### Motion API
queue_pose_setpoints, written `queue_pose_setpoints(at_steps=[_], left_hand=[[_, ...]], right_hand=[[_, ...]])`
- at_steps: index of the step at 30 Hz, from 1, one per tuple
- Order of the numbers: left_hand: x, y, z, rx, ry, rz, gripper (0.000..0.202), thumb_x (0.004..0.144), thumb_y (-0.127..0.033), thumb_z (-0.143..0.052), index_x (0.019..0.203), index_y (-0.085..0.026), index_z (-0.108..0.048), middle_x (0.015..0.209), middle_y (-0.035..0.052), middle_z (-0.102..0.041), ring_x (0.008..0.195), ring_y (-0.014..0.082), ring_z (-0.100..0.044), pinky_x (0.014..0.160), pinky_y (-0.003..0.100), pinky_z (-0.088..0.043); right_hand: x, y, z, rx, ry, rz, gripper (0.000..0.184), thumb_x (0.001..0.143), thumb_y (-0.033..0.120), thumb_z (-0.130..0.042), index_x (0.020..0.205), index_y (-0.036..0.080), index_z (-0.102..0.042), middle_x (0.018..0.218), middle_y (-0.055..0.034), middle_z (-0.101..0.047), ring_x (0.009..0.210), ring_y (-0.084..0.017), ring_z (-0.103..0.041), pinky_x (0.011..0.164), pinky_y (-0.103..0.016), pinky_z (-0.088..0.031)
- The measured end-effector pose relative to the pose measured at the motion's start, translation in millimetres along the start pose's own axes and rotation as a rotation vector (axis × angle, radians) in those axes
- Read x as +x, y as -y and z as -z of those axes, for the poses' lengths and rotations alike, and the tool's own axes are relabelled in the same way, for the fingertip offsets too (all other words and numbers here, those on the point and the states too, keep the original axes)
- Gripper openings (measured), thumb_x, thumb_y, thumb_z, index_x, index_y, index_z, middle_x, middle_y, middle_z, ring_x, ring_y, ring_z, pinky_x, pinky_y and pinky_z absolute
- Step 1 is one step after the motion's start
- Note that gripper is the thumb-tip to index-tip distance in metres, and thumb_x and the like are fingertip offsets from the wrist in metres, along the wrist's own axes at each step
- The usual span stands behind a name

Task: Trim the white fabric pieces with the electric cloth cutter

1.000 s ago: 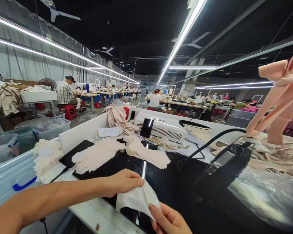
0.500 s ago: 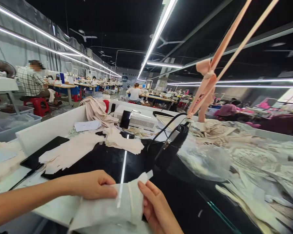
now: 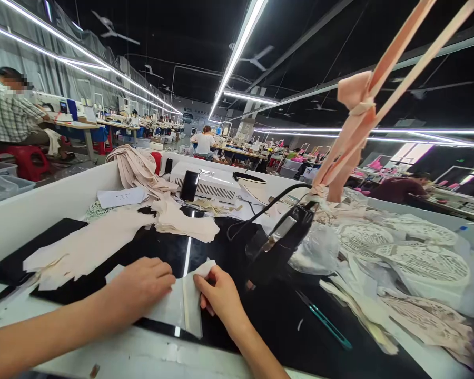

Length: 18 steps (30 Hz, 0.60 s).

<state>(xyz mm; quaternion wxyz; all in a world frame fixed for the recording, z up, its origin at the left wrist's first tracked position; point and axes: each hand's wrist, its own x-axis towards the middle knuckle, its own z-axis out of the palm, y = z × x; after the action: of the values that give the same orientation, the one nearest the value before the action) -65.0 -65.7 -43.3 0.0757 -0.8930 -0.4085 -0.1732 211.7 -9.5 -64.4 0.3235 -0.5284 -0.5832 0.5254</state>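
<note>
A thin, whitish, partly see-through fabric piece lies on the black glossy board, with a narrow cream strip running along its right side. My left hand rests palm down over the left part of the fabric, fingers stretched across it. At the far right corner, my right hand pinches the fabric between thumb and fingers. Teal tweezers lie on the board to the right of my right hand. Beyond both hands are stacked pale pink fabric pieces.
A black device hangs from peach fabric straps right of centre. Patterned cut pieces and a clear plastic bag crowd the right side. A phone leans on a white vented box. Co-workers sit in the background.
The fabric piece has come down from a lifted position onto the board. My left hand has moved from gripping its edge to lying over it. The camera view has shifted right.
</note>
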Motion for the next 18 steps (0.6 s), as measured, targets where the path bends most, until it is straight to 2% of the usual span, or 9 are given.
queue_pose_setpoints(at_steps=[3,5,8,11,13,15,17,18], left_hand=[[1,-22,-12.8,-0.151,-0.064,-0.171,0.010,0.124,-0.019,-0.084,0.132,-0.025,-0.085,0.137,0.0062,-0.094,0.125,0.0262,-0.090,0.116,0.035,-0.067],[1,-30,-19.9,-0.196,-0.063,-0.185,0.013,0.123,-0.027,-0.092,0.134,-0.024,-0.085,0.140,0.0085,-0.094,0.128,0.0275,-0.091,0.121,0.035,-0.068],[3,-32,-27.6,-0.257,-0.026,-0.171,0.026,0.119,-0.033,-0.098,0.140,-0.022,-0.087,0.146,0.0134,-0.094,0.134,0.0313,-0.091,0.127,0.038,-0.068],[6,-27,-32.6,-0.316,0.036,-0.185,0.034,0.122,-0.040,-0.095,0.149,-0.021,-0.087,0.156,0.0180,-0.091,0.143,0.0345,-0.089,0.135,0.042,-0.065],[10,-23,-36.2,-0.341,0.077,-0.194,0.035,0.125,-0.045,-0.091,0.151,-0.022,-0.087,0.159,0.0191,-0.090,0.147,0.0361,-0.088,0.139,0.043,-0.063],[16,-21,-39.6,-0.361,0.064,-0.187,0.034,0.124,-0.047,-0.093,0.147,-0.022,-0.090,0.157,0.0195,-0.092,0.144,0.0382,-0.089,0.137,0.044,-0.065],[25,-22,-40.9,-0.336,0.048,-0.185,0.032,0.121,-0.046,-0.095,0.144,-0.024,-0.092,0.157,0.0184,-0.092,0.141,0.0379,-0.091,0.134,0.043,-0.066],[30,-23,-40.3,-0.294,0.059,-0.199,0.030,0.121,-0.048,-0.095,0.141,-0.025,-0.093,0.157,0.0164,-0.093,0.137,0.0359,-0.092,0.132,0.040,-0.067]], right_hand=[[5,-6,3,0.007,-0.001,-0.007,0.036,0.106,0.046,-0.101,0.097,0.024,-0.074,0.059,0.0140,-0.064,0.039,-0.010,-0.050,0.046,-0.023,-0.044],[8,-8,5,0.038,-0.025,0.000,0.041,0.096,0.052,-0.106,0.095,0.024,-0.075,0.062,0.0109,-0.070,0.040,-0.012,-0.057,0.045,-0.025,-0.046],[10,-6,9,0.119,-0.090,0.032,0.051,0.079,0.061,-0.112,0.092,0.025,-0.078,0.074,0.0029,-0.080,0.053,-0.019,-0.074,0.048,-0.028,-0.055],[15,1,20,0.203,-0.185,0.071,0.059,0.067,0.064,-0.117,0.093,0.026,-0.079,0.082,-0.0023,-0.083,0.079,-0.029,-0.090,0.064,-0.033,-0.070],[20,4,30,0.229,-0.230,0.095,0.058,0.066,0.059,-0.119,0.100,0.027,-0.084,0.105,-0.0085,-0.093,0.106,-0.034,-0.096,0.083,-0.036,-0.078],[22,5,39,0.221,-0.281,0.121,0.061,0.062,0.054,-0.119,0.107,0.029,-0.087,0.121,-0.0093,-0.096,0.119,-0.035,-0.094,0.092,-0.036,-0.078],[19,1,44,0.179,-0.260,0.132,0.059,0.064,0.051,-0.119,0.113,0.031,-0.092,0.131,-0.0097,-0.097,0.129,-0.037,-0.093,0.102,-0.037,-0.077],[16,-1,45,0.106,-0.252,0.139,0.055,0.065,0.053,-0.117,0.110,0.032,-0.094,0.127,-0.0093,-0.098,0.124,-0.038,-0.093,0.100,-0.037,-0.077]])
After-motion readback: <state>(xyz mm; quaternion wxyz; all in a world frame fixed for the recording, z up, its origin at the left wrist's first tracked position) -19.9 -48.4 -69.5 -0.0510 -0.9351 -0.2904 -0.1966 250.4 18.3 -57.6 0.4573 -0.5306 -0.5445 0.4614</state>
